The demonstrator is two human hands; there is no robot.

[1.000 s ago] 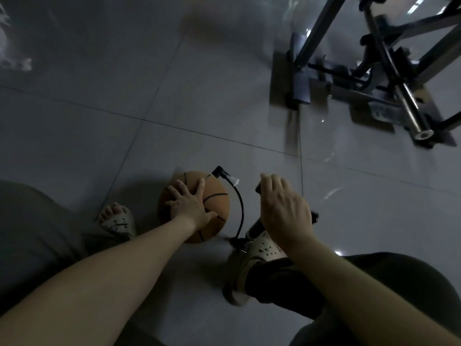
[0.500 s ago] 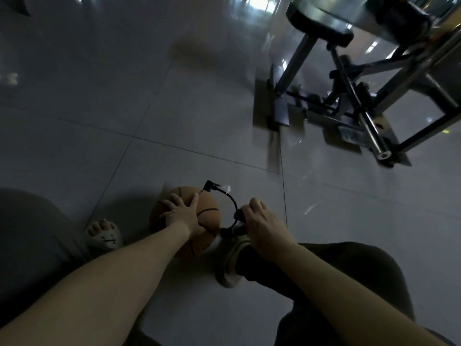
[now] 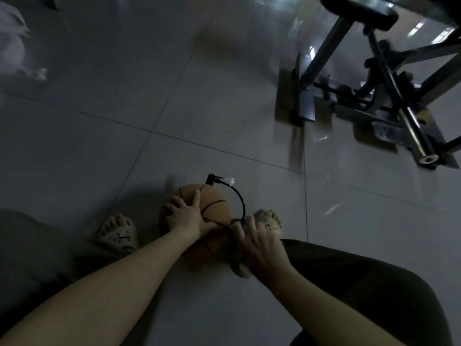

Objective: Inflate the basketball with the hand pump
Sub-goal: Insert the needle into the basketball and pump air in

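An orange basketball (image 3: 212, 203) sits on the grey tiled floor between my feet. My left hand (image 3: 187, 216) lies on top of it with fingers spread, pressing it down. A black hose (image 3: 239, 201) arcs from the ball's top, where a black nozzle with a white tag (image 3: 219, 180) sits, down to the pump. My right hand (image 3: 257, 240) grips the pump handle, low down beside the ball; the pump body is almost wholly hidden under this hand. My right foot in a pale clog (image 3: 268, 219) stands right behind the hand.
My left foot in a pale clog (image 3: 117, 233) stands left of the ball. A black metal exercise frame (image 3: 374, 96) with a chrome tube occupies the upper right. A blurred white shape (image 3: 17, 46) lies at the far left. Open tiled floor (image 3: 149, 96) stretches ahead.
My right hand has gone down with the pump handle, from high above the foot to low beside the ball. My left hand stays on the ball. The camera view has shifted.
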